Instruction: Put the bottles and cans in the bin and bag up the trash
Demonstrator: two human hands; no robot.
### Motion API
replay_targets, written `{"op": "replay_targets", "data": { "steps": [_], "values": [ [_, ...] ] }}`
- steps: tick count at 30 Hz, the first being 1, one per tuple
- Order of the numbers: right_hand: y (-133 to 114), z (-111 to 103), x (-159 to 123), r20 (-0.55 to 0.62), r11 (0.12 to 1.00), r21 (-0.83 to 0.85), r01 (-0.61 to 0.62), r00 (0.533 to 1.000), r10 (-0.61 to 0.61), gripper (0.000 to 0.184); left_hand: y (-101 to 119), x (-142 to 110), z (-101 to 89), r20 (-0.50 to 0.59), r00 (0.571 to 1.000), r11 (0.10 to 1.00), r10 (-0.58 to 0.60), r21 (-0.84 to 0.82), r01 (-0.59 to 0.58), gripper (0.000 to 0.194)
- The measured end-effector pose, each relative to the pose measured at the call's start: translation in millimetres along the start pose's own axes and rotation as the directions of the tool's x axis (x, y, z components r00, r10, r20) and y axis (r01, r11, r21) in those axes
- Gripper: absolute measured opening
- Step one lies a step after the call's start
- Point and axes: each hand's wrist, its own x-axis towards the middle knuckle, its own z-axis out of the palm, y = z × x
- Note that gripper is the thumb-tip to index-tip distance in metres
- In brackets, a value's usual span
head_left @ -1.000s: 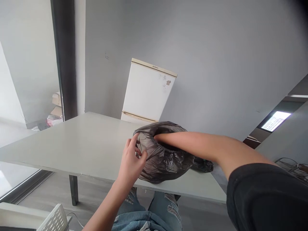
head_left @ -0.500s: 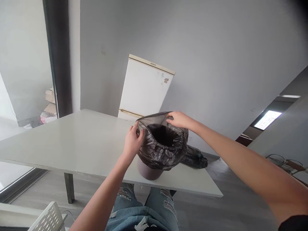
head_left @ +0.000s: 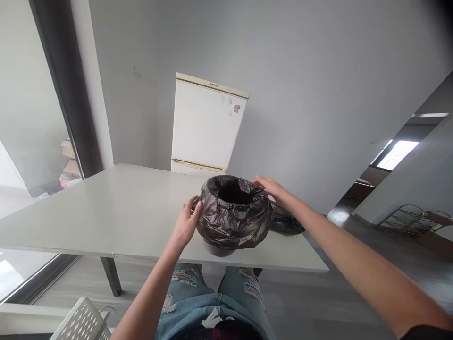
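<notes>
Black bin liner, draped over trash can, mouth upward; left hand pinching its left side; right hand at far-right side, grip hidden, cannot tell.

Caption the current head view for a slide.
Left hand and right hand flank a black bag draped over a bin on a table.

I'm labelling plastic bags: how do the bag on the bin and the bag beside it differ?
The bag on the bin is draped open; the bag to its right is bunched up. The left hand touches the bag on the bin, while the other bag lies on the table. Both are dark, shiny plastic.
</notes>
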Motion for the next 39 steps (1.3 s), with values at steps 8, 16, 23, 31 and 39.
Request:
{"op": "replay_targets", "data": {
  "steps": [8,16,23,31,39],
  "values": [
    [62.3,20.8,-93.0,0.096,0.906,0.419,0.062,0.989,-0.112,0.063,-24.4,-5.6,-11.9,0.286,0.947,0.988,0.15,-0.005,-0.155,0.063],
    [95.3,57.1,-60.2,0.136,0.921,0.386,0.051,0.984,-0.111,0.042,-56.9,41.2,-21.1,0.358,0.914,0.968,0.188,0.089,-0.234,0.054],
    [83.8,21.7,-73.4,-0.237,0.925,0.213,0.313,0.936,-0.262,0.05,-68.0,34.1,-44.3,0.372,0.906,0.968,0.2,0.069,-0.242,0.054],
    [24.4,54.6,-110.7,-0.006,0.442,-0.426,0.789,0.486,-0.874,0.068,-107.1,28.6,-40.7,0.36,0.925,0.494,0.12,0.786,-0.371,0.042],
    [5.2,90.2,-73.0,-0.028,0.384,-0.503,0.774,0.43,-0.902,0.033,-109.0,27.8,-38.5,0.395,0.915,0.4,0.082,0.828,-0.393,0.04]
  ]
}}
